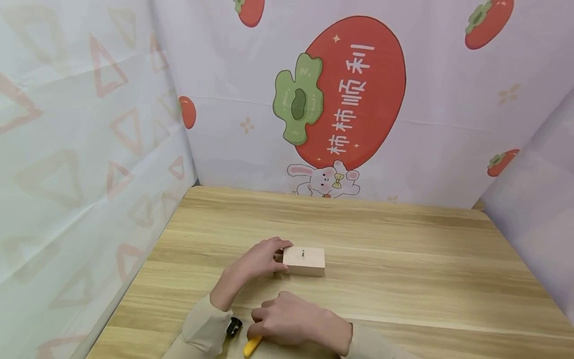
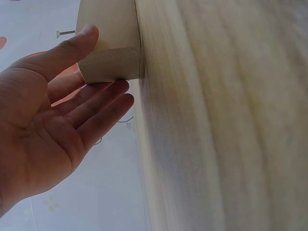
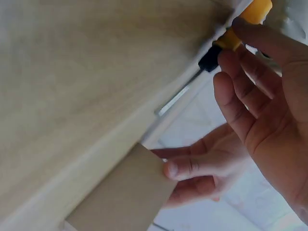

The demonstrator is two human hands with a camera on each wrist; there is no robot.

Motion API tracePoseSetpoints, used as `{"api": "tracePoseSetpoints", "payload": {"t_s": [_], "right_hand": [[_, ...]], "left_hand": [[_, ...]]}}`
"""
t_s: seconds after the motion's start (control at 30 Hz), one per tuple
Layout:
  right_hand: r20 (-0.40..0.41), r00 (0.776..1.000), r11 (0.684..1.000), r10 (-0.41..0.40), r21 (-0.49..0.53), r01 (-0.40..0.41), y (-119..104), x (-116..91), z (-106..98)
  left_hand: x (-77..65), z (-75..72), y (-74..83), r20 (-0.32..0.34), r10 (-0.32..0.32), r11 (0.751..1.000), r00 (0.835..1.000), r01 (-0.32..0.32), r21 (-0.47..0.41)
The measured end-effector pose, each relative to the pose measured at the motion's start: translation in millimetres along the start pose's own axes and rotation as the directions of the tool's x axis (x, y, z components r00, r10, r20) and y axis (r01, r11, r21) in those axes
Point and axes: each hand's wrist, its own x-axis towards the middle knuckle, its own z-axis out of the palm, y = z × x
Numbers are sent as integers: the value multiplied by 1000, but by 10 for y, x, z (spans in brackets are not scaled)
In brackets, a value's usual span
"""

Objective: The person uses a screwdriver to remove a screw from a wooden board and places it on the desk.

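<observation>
On the near side of the wooden block (image 1: 305, 264), which is held at its left end by the spread thumb and fingers of the left hand (image 1: 257, 259), a screwdriver (image 3: 209, 58) is pinched by the right hand (image 1: 289, 318), its shaft angled roughly blockward, below the block's upright screw (image 1: 303, 253).

Qty: 2 hands (image 1: 257, 260) (image 1: 291, 319), 1 wd. block (image 1: 307, 270), 1 screw (image 1: 303, 253), 1 screwdrvr (image 3: 210, 58), 1 tbl. (image 1: 426, 274)
</observation>
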Motion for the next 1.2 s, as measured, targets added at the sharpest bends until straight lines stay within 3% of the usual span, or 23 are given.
{"api": "tracePoseSetpoints", "payload": {"t_s": [0.13,0.23,0.3,0.4,0.6,0.77,0.97,1.03,1.2], "right_hand": [[1,999,982,53,181,-52,169,-76,-170],[-58,984,926,166,352,-136,372,-175,-321],[-124,961,892,246,418,-174,507,-259,-405],[-217,908,840,359,499,-213,669,-387,-498],[-307,753,738,582,589,-330,852,-587,-593],[-346,658,700,669,591,-401,928,-644,-555],[-398,525,644,752,615,-456,953,-624,-469],[-404,510,636,760,622,-456,954,-614,-449],[-418,504,643,756,620,-450,962,-597,-403]], "left_hand": [[-2,-3,1,-3,19,1000,1000,-19,-5],[-1,-14,6,-4,31,999,1000,-31,-23],[3,-18,5,-1,37,999,999,-37,-36],[12,-16,-7,2,44,998,999,-44,-45],[22,-8,-9,10,39,999,999,-38,-35],[29,-5,-14,2,12,999,1000,-12,-47],[41,0,-27,11,-11,998,1000,12,-60],[43,1,-28,12,-12,998,1000,12,-60],[49,-2,-21,12,-11,999,1000,12,-49]]}}
